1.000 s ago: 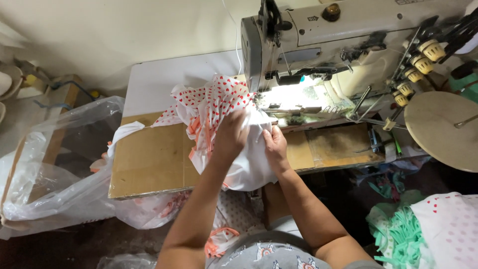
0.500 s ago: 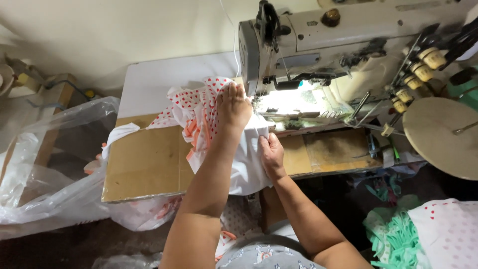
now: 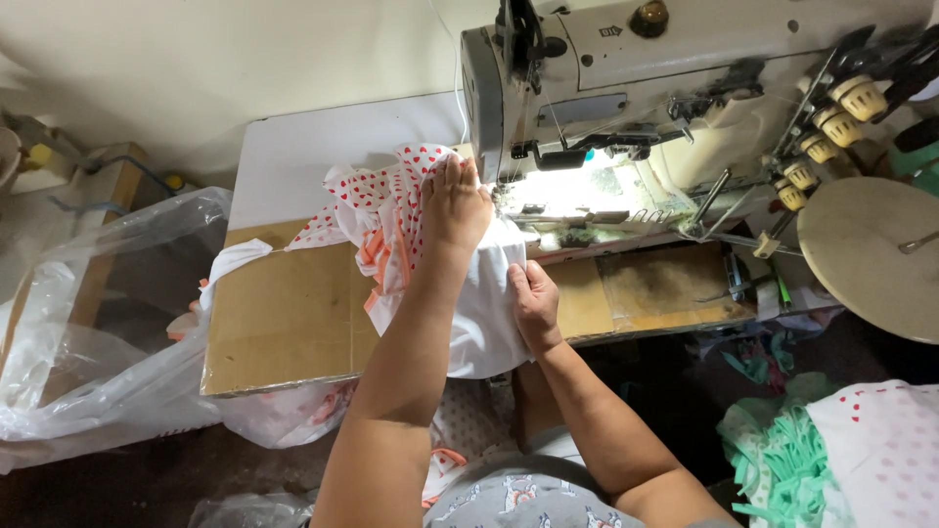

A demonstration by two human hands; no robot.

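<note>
Seen from above, a person sits at an off-white industrial sewing machine (image 3: 685,59) mounted on a wooden counter (image 3: 284,313). A white garment with red hearts and orange trim (image 3: 391,210) lies bunched on the counter just left of the machine's needle area, with its plain white part hanging over the counter's front edge toward the person's lap. The left hand (image 3: 455,200) rests flat on top of the fabric, fingers stretched out and released, pressing it down right beside the brightly lit area under the machine head. The right hand (image 3: 533,303) sits lower, near the front edge, its fingers curled and grasping a fold of the white cloth. A large clear plastic bag (image 3: 108,332) slumps to the left of the counter. At the right edge, a round tan disc (image 3: 871,254) sits beside the machine, and below it lies a pile of mint-green and dotted white cloth (image 3: 841,450).
</note>
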